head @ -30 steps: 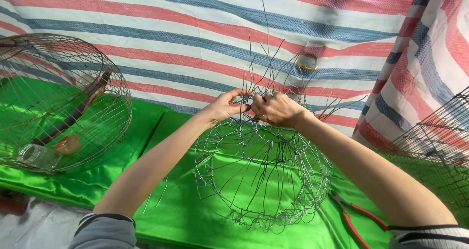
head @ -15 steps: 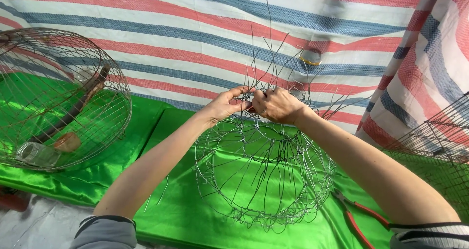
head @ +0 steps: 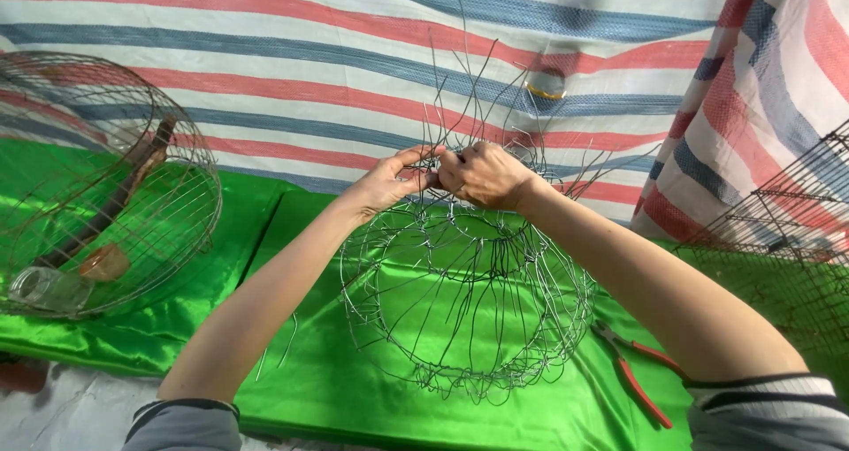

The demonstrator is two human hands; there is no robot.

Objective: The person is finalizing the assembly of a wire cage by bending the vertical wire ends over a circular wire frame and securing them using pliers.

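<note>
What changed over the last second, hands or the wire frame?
Almost nothing. Both hands, left hand and right hand, stay together pinching wires at the far rim of the round wire frame; only the fingers shift slightly. The red-handled pliers, the finished wire cage and the green cloth are unmoved.

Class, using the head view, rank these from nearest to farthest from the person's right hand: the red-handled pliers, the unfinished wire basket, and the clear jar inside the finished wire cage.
1. Unfinished wire basket: the right hand has its grip on the wires at the top.
2. Red-handled pliers: on the green cloth, lower right.
3. Clear jar: far left, inside the cage.
</note>
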